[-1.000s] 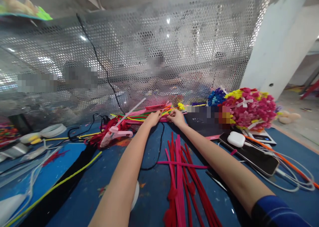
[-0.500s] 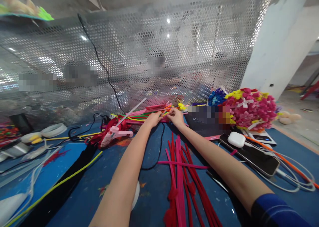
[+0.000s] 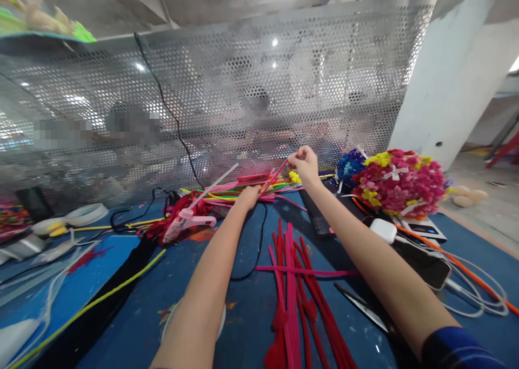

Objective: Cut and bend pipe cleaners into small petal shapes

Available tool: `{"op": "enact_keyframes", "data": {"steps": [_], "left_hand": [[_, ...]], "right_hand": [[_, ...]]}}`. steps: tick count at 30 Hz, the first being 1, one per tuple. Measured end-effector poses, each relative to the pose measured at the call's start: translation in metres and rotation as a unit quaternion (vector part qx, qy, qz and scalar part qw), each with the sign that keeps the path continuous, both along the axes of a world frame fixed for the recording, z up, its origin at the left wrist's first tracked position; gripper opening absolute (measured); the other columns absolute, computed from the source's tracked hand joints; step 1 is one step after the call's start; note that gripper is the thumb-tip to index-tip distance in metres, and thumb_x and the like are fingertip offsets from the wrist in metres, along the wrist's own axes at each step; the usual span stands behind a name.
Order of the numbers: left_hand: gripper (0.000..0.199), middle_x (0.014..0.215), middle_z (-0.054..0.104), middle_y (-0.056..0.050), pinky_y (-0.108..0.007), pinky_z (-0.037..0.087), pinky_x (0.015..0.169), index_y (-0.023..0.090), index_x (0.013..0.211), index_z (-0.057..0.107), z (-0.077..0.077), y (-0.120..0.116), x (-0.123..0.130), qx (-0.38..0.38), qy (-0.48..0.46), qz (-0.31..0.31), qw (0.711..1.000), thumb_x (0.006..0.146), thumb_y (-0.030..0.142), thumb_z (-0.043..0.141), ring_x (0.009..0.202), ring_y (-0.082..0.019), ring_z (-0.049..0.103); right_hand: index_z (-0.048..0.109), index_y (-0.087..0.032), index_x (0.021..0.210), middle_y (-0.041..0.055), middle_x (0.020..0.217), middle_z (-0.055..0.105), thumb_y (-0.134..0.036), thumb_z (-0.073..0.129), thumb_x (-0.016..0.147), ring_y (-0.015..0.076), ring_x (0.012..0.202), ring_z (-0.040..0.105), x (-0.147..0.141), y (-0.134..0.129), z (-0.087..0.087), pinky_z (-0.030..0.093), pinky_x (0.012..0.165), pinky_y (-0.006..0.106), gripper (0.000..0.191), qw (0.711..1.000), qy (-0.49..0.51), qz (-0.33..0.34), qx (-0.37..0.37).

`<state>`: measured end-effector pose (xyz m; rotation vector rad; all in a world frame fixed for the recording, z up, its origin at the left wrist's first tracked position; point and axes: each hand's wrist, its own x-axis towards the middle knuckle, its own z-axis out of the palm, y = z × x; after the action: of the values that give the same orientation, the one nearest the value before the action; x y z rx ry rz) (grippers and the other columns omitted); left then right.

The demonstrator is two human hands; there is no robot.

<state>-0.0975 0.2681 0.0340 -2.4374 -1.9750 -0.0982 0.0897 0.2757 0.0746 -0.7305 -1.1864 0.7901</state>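
A pile of coloured pipe cleaners (image 3: 227, 184), in pink, red, green, yellow and orange, lies at the back of the table by the perforated panel. My left hand (image 3: 248, 197) is closed on stems at the pile's right end; its fingertips are partly hidden. Raised above that end, my right hand (image 3: 305, 162) pinches the tip of a pink pipe cleaner (image 3: 277, 173), which slants down toward my left hand. Between my forearms lie red and pink pipe cleaners (image 3: 290, 304) in a row, with another pink one across them.
A pink glue gun (image 3: 190, 220) sits left of my left forearm. Scissors (image 3: 363, 307) lie beside my right forearm. Farther right are a phone (image 3: 425, 266), a white earbud case (image 3: 383, 230), cables and a fuzzy flower bouquet (image 3: 405, 182). The perforated metal panel (image 3: 227, 99) stands behind.
My right hand has risen and moved right from beside my left hand, drawing up one end of the pink pipe cleaner. My left hand stays at the pile.
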Motion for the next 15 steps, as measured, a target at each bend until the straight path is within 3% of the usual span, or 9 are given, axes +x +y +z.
{"op": "enact_keyframes", "data": {"steps": [6,12,15], "left_hand": [[0.029,0.109,0.057,-0.007,-0.038,0.049,0.078,0.016,0.111,0.053,-0.001,-0.002,-0.001,0.011,-0.002,0.002,1.0,0.086,0.031,0.051,0.093,-0.019,0.058],[0.03,0.11,0.057,-0.008,-0.039,0.049,0.079,0.016,0.112,0.053,-0.005,-0.005,-0.003,0.015,-0.006,0.012,1.0,0.086,0.031,0.051,0.094,-0.019,0.058],[0.029,0.11,0.057,-0.008,-0.039,0.049,0.078,0.015,0.111,0.053,-0.007,-0.004,-0.004,0.012,-0.004,0.012,1.0,0.086,0.031,0.051,0.093,-0.019,0.058]], "right_hand": [[0.025,-0.023,0.066,-0.0097,0.059,0.048,-0.017,0.055,0.066,0.0053,0.05,0.05,0.018,-0.013,0.038,0.043,0.053,0.02,0.031,0.976,0.115,0.018,0.183],[0.024,-0.022,0.066,-0.0066,0.07,0.043,-0.017,0.05,0.076,0.0034,0.057,0.049,0.057,-0.038,0.079,0.043,0.059,0.018,0.029,0.939,0.203,-0.02,0.277],[0.027,-0.022,0.066,-0.0054,0.075,0.047,-0.013,0.049,0.076,0.0021,0.056,0.047,0.079,-0.053,0.093,0.042,0.058,0.017,0.026,0.947,0.19,0.094,0.242]]}}
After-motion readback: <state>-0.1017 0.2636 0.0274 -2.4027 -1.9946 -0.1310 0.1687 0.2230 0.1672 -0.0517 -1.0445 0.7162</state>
